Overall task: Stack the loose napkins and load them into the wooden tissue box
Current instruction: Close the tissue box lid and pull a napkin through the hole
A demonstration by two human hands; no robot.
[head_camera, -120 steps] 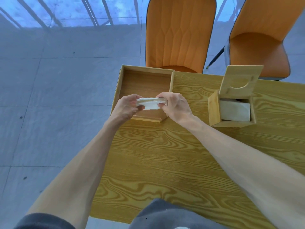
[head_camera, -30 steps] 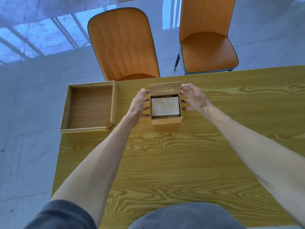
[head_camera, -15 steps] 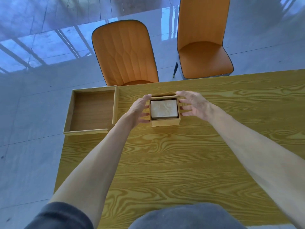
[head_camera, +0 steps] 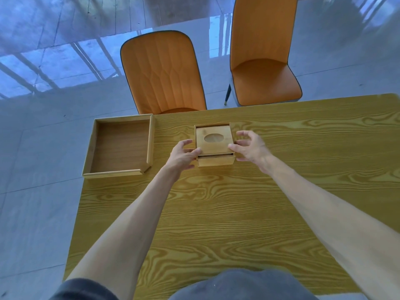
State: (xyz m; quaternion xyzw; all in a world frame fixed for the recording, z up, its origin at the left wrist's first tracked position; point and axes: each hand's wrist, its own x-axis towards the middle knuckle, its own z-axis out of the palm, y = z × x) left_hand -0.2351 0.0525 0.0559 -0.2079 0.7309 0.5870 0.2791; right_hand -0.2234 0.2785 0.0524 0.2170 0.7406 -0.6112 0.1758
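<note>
The wooden tissue box (head_camera: 214, 146) stands near the far edge of the bench (head_camera: 238, 213), its lid (head_camera: 213, 139) lowered but with a dark gap along the near side; no napkins show, presumably inside; the left hand (head_camera: 183, 155) touches the lid's near-left corner, fingers loosely curled; the right hand (head_camera: 249, 146) hovers spread, grasping nothing; closing appears the step, calling for a gentle downward press; an empty wooden tray (head_camera: 121, 146) sits at the far-left corner

No readable text, labels, brands or numbers anywhere: none on wooden tissue box (head_camera: 214, 144), tray (head_camera: 121, 146), table (head_camera: 238, 213) or chairs (head_camera: 162, 72).
</note>
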